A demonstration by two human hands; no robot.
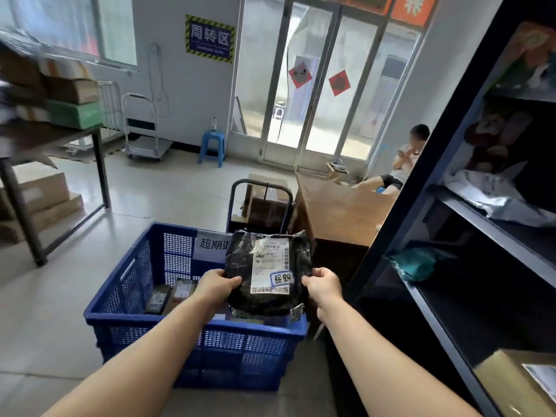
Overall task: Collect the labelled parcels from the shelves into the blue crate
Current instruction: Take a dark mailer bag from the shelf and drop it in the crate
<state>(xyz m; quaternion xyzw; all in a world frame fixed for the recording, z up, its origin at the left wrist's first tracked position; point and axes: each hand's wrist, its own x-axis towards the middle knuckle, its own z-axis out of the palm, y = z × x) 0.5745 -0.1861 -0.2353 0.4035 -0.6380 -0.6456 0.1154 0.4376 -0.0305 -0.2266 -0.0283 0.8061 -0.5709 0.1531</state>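
A soft black plastic parcel (pixel 267 272) with a white shipping label was held at the centre of the frame, above the right half of the blue perforated plastic crate (pixel 132 278). Its lower corners were pinched by the left hand (pixel 218 285) and the right hand (pixel 323 285), thumbs on top. The label faced up toward the camera; the long axis was judged to run up the frame, away from the person, though the parcel looked nearly square. A risk was noted: the parcel hung close to the crate's right rim, so an early release could have tipped it onto the floor. Small boxed parcels (pixel 173 294) were seen inside, lower left.
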